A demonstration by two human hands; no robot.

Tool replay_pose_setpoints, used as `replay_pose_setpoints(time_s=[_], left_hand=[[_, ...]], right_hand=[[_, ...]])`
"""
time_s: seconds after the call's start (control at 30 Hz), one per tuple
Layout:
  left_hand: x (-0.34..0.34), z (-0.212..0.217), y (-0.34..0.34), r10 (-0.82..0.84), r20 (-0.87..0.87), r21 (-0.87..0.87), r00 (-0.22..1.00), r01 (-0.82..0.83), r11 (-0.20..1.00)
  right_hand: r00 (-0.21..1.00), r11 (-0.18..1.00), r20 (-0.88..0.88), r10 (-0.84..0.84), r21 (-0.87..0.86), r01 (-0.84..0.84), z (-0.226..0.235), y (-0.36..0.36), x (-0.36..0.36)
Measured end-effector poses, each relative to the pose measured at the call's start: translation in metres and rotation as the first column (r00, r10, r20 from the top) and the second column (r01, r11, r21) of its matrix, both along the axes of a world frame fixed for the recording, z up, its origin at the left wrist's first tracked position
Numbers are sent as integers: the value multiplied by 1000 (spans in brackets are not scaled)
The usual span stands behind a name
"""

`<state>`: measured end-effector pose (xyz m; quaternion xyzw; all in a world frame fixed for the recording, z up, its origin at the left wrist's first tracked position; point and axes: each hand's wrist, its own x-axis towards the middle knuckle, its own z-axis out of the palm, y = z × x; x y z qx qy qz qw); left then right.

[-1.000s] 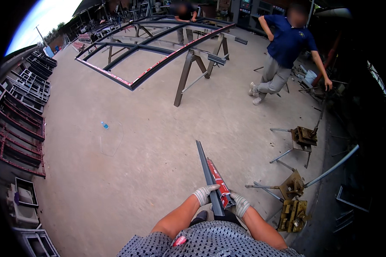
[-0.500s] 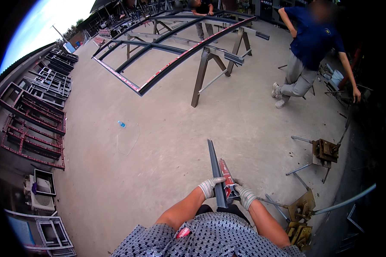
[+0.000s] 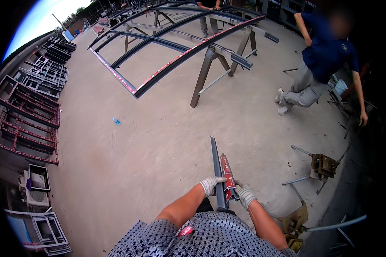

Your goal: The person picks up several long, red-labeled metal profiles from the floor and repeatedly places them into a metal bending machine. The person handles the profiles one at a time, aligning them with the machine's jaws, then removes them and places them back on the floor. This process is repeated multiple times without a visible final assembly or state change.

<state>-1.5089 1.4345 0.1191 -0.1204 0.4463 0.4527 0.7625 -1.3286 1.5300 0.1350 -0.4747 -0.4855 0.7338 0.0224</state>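
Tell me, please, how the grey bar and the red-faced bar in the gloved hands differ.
The grey bar looks longer, its far end reaching past that of the red-faced bar. The grey bar shows plain grey, while the red-faced bar is largely red with pale markings. The grey bar lies on the left, the red-faced bar on the right. Both are narrow and held side by side.

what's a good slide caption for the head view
Gloved left hand and right hand hold a long grey bar and a shorter red-topped bar before a large frame on trestles.
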Motion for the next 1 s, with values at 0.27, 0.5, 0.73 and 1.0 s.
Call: replay_pose_setpoints(time_s=[0.27, 0.5, 0.73, 1.0], left_hand=[[-51, -39, 32, -124, 83, 11, 989, 123, 992], [-81, -53, 42, -214, 68, -73, 974, 219, 973], [-96, -84, 24, -162, -20, -171, 987, 157, 973], [-97, -141, -7, -165, 88, -312, 982, 184, 932]], right_hand=[[979, 993, 182, 91, 56, -103, -29, 23, -46], [945, 985, 314, 91, 114, -132, -58, 13, -65], [962, 983, 235, -136, -90, 161, -73, -18, -92], [947, 972, 294, -133, -151, 183, -111, -37, -99]])
